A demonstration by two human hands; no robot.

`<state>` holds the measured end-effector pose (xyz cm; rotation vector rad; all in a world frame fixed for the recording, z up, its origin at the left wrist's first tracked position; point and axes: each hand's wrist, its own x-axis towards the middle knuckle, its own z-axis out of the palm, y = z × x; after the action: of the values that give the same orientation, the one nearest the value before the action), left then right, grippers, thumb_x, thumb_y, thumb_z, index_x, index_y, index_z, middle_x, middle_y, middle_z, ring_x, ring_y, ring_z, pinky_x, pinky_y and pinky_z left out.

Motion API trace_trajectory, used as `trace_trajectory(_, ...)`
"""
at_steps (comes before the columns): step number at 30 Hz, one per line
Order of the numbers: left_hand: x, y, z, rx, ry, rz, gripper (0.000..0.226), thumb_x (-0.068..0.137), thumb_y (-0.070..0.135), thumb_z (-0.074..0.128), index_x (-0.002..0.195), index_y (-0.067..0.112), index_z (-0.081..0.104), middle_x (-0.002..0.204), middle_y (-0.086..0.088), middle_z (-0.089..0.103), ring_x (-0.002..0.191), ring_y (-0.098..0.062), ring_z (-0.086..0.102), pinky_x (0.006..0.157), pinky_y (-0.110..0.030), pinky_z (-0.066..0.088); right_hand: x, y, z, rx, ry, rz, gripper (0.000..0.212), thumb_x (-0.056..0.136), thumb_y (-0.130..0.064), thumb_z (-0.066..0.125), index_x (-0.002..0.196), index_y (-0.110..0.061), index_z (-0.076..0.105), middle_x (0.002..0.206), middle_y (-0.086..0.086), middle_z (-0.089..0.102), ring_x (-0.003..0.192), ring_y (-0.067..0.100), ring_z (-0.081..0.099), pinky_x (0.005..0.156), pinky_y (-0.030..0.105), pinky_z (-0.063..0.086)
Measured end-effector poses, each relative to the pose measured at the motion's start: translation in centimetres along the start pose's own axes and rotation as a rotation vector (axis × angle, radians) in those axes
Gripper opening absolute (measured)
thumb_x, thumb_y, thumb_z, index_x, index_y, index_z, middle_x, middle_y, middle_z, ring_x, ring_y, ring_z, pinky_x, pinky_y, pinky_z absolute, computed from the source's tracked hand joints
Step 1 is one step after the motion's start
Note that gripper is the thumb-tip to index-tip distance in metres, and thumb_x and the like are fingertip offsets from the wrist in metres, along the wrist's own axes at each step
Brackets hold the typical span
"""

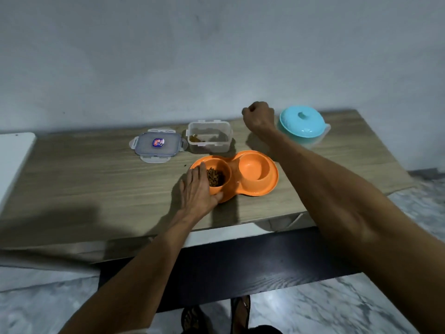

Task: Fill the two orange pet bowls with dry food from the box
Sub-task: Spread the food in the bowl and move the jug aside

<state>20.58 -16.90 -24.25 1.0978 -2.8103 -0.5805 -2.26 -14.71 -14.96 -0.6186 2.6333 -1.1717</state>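
An orange double pet bowl (pixel 252 186) sits mid-table. Its left bowl (pixel 222 166) holds brown dry food (pixel 215 177); its right bowl (pixel 252 171) has no food in it. My left hand (pixel 196 189) rests flat against the left bowl's near-left side, thumb under the rim. Behind the bowls stands the clear plastic box (pixel 209 137), lid off, with a little dry food at its bottom. My right hand (pixel 258 116) hovers above the table to the right of the box, fingers curled into a fist; whether it holds any food is hidden.
The box's clear lid (pixel 157 145) lies flat to the left of the box. A turquoise lidded pot (pixel 302 124) stands at the back right, close to my right hand. A grey wall backs the wooden table (pixel 84 184). A white board (pixel 12 160) is at far left.
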Motion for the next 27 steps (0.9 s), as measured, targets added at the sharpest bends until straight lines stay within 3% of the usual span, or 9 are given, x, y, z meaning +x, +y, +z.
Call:
trace_trajectory(4,1.6,3.0,0.0,0.027,-0.039,0.102,0.099,0.078,0.056,0.064,0.153,0.012,0.018,0.157,-0.009,0.028,0.146,-0.026,0.023,0.116,-0.048,0.023,0.7,0.3,-5.0,-0.013,0.127,-0.082,0.031,0.092,-0.021,0.049,0.095,0.001,0.070,0.099,0.018,0.072,0.105,0.036,0.057,0.077,0.031,0.038)
trace_trajectory(7,2.6,5.1,0.5,0.062,-0.067,0.143,0.098,0.075,0.063,0.065,0.150,0.014,0.026,0.152,-0.009,0.034,0.142,-0.027,0.029,0.112,-0.050,0.026,1.8,2.4,-8.6,-0.015,0.222,-0.057,0.031,0.091,-0.021,0.047,0.089,0.001,0.068,0.091,0.018,0.070,0.091,0.035,0.053,0.072,0.029,0.033)
trace_trajectory(13,3.7,7.6,2.4,0.117,-0.103,0.102,0.102,0.071,0.073,0.061,0.148,0.013,0.028,0.151,-0.010,0.034,0.142,-0.030,0.026,0.112,-0.055,0.025,3.8,9.0,-13.1,0.023,0.298,0.139,0.033,0.089,-0.029,0.048,0.084,-0.004,0.068,0.086,0.017,0.068,0.081,0.033,0.057,0.069,0.033,0.041)
trace_trajectory(18,4.3,8.5,3.3,0.159,-0.077,0.045,0.106,0.068,0.080,0.057,0.146,0.012,0.034,0.151,-0.010,0.038,0.144,-0.031,0.024,0.113,-0.057,0.023,4.8,13.5,-12.1,0.370,0.300,0.372,0.032,0.092,-0.029,0.049,0.088,-0.006,0.071,0.094,0.012,0.067,0.086,0.026,0.059,0.074,0.032,0.042)
trace_trajectory(22,4.5,8.4,3.5,0.156,-0.077,0.038,0.106,0.067,0.081,0.055,0.144,0.012,0.037,0.150,-0.008,0.041,0.144,-0.030,0.026,0.113,-0.059,0.022,5.8,15.4,-11.1,0.610,0.285,0.551,0.032,0.086,-0.040,0.052,0.069,-0.014,0.060,0.090,0.007,0.068,0.087,0.029,0.064,0.081,0.040,0.051)
trace_trajectory(27,4.6,8.4,3.7,0.120,-0.091,0.021,0.104,0.068,0.079,0.057,0.146,0.013,0.036,0.152,-0.006,0.039,0.147,-0.029,0.021,0.114,-0.060,0.018,5.7,16.3,-10.7,0.661,0.249,0.567,0.024,0.074,-0.037,0.060,0.064,-0.015,0.059,0.066,0.000,0.061,0.068,0.024,0.057,0.064,0.034,0.043)
